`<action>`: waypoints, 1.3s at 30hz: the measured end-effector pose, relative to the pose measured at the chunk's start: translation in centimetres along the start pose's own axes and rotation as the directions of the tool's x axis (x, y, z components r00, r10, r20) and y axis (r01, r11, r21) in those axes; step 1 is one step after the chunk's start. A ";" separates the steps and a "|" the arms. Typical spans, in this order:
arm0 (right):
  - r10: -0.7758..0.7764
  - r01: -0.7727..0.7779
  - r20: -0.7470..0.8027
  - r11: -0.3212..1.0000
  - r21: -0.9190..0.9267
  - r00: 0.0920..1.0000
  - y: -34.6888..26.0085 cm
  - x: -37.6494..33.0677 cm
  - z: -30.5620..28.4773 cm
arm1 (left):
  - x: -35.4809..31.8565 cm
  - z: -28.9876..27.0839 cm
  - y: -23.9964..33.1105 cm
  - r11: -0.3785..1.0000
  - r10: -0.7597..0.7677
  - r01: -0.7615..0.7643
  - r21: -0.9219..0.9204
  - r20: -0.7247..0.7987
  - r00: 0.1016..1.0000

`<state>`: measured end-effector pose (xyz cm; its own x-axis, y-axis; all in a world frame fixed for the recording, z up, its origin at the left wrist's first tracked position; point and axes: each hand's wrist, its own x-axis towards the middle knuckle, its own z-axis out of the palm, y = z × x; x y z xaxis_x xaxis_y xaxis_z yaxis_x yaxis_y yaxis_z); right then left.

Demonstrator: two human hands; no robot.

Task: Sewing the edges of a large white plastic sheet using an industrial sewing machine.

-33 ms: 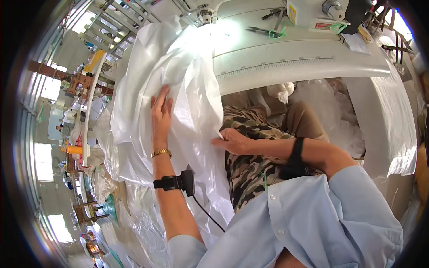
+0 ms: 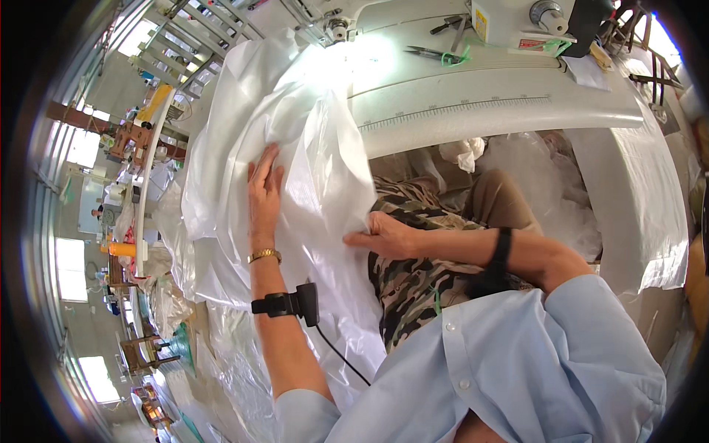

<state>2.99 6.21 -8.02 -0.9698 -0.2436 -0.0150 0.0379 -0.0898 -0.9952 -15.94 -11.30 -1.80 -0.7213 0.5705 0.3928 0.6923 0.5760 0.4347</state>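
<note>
A large, glossy white sheet [image 2: 325, 184], folded and creased, hangs over the front of the sewing machine table and down beside my legs. My left hand [image 2: 264, 188] lies on its folds with the fingers stretched out. At the sheet's right edge, my right hand [image 2: 385, 235] pinches the material between thumb and fingers. The sheet's far end runs under the bright lamp by the machine's needle area [image 2: 337, 29]. Whether it sits under the presser foot is hidden by glare.
A ruler scale [image 2: 465, 107] runs along the table's front edge. Thread snips [image 2: 436, 53] with a green tie lie on the machine bed. Crumpled clear plastic [image 2: 546, 192] is heaped below the table, right of my knees. White sheeting [image 2: 635, 199] hangs at the right.
The sheet's edge by my right hand has shifted slightly to the right. Both hands keep nearly the same places and grips.
</note>
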 end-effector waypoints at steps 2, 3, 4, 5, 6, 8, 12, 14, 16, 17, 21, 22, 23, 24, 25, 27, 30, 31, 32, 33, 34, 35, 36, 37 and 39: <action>-0.243 0.208 0.139 0.952 0.224 0.960 -9.3 -4.6 -0.7 | -0.5 -0.9 -1.7 0.998 0.019 -0.017 -0.068 0.019 1.000; -0.350 0.330 0.320 0.937 0.115 0.881 -11.2 -6.3 -2.3 | -0.8 -1.6 -2.5 0.990 0.045 -0.040 -0.134 0.034 0.998; -0.398 0.369 0.220 0.915 0.162 0.891 -13.2 -8.4 -4.2 | -1.3 -2.2 -3.5 0.957 -0.020 0.031 -0.288 0.042 0.999; -0.246 0.172 0.142 0.900 0.399 0.959 -13.2 -10.0 -6.4 | -1.5 -2.4 -3.8 0.949 -0.020 0.038 -0.312 0.061 0.998; -0.148 0.062 0.134 0.864 0.500 0.980 -12.6 -10.4 -8.3 | -1.0 -2.7 -3.5 0.941 -0.008 0.029 -0.336 0.066 0.998; 0.149 -0.144 -0.029 0.981 0.133 0.988 -5.9 -11.0 -12.0 | -0.2 -2.3 -2.9 0.936 -0.002 0.032 -0.351 0.084 0.996; 0.341 -0.459 -0.320 0.502 -0.733 0.884 3.4 -13.2 -15.1 | -0.3 -2.5 -0.5 0.965 -0.037 0.060 -0.255 0.094 0.995; -0.126 -0.298 -0.330 0.220 -0.929 0.936 0.9 -13.2 -14.0 | -1.3 -3.2 0.0 0.961 -0.050 0.073 -0.266 0.092 0.994; -0.291 -0.248 -0.332 0.291 -0.924 0.897 -3.6 -11.9 -12.4 | -1.6 -3.6 1.0 0.924 0.004 0.032 -0.381 0.093 0.996; -0.444 -0.173 -0.328 0.353 -0.919 0.834 -5.5 -10.9 -11.3 | -2.2 -4.3 1.8 0.928 0.005 0.028 -0.373 0.087 0.996; -0.498 0.119 -0.161 0.485 -0.867 0.852 -8.4 -6.6 -8.8 | -4.3 -5.6 8.3 0.973 0.219 -0.214 -0.085 0.055 0.974; -0.522 0.175 -0.158 0.531 -0.829 0.838 -8.4 -5.1 -9.2 | -4.7 -5.3 10.6 0.967 0.250 -0.252 0.024 0.064 0.966; -0.542 0.231 -0.157 0.578 -0.783 0.826 -8.6 -3.5 -9.5 | -5.3 -5.1 12.1 0.966 0.256 -0.259 0.026 0.066 0.964; -0.373 0.104 -0.301 0.762 -0.639 0.877 -9.4 -1.6 -9.6 | -6.0 -4.7 13.4 0.969 0.247 -0.246 -0.014 0.035 0.968; -0.178 -0.026 -0.400 0.890 -0.456 0.899 -10.6 0.4 -9.5 | -6.8 -4.7 14.6 0.971 0.234 -0.234 -0.048 -0.001 0.972; 0.075 0.011 -0.539 0.988 0.155 0.839 -10.5 4.8 -9.9 | -7.9 -4.3 16.3 0.972 0.216 -0.217 -0.086 -0.020 0.976; 0.297 -0.044 -0.546 0.903 0.428 0.783 -11.3 7.7 -8.6 | -9.6 -4.1 17.0 0.976 0.175 -0.186 -0.110 -0.103 0.979; 0.296 -0.043 -0.543 0.902 0.429 0.786 -10.9 7.8 -8.4 | -10.5 -4.0 16.5 0.985 0.043 -0.059 -0.161 -0.103 0.994; 0.313 -0.101 -0.428 0.887 0.450 0.848 -10.2 7.7 -8.2 | -11.2 -3.7 16.1 0.975 -0.090 0.067 -0.213 -0.096 0.991; 0.325 -0.161 -0.305 0.874 0.459 0.895 -9.4 7.7 -8.1 | -11.5 -3.4 15.6 0.975 -0.091 0.067 -0.213 -0.101 0.991; 0.325 -0.164 -0.297 0.873 0.459 0.898 -8.1 7.6 -7.5 | -12.1 -3.4 14.9 0.976 -0.187 0.171 -0.137 -0.111 0.976; 0.301 -0.184 -0.177 0.858 0.480 0.937 -6.7 7.1 -6.8 | -12.7 -3.2 14.1 0.960 -0.280 0.274 -0.064 -0.127 0.951; 0.271 -0.207 -0.061 0.844 0.495 0.961 -5.7 6.1 -6.2 | -13.8 -2.7 12.8 0.959 -0.283 0.277 -0.065 -0.129 0.950; 0.275 -0.218 -0.046 0.843 0.492 0.960 -4.9 5.1 -5.5 | -15.5 -2.1 11.1 0.887 -0.385 0.349 -0.304 -0.067 0.920; 0.228 -0.233 0.074 0.823 0.517 0.971 -3.7 3.5 -5.2 | -16.7 -1.4 11.1 0.498 -0.442 0.390 -0.775 0.160 0.882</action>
<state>-1.82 10.69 -4.86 -0.9148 -0.3287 -0.2346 0.3821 -0.5168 -0.7661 3.74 -15.24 -2.40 -0.9392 0.3425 0.0244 0.0463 0.0559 0.9974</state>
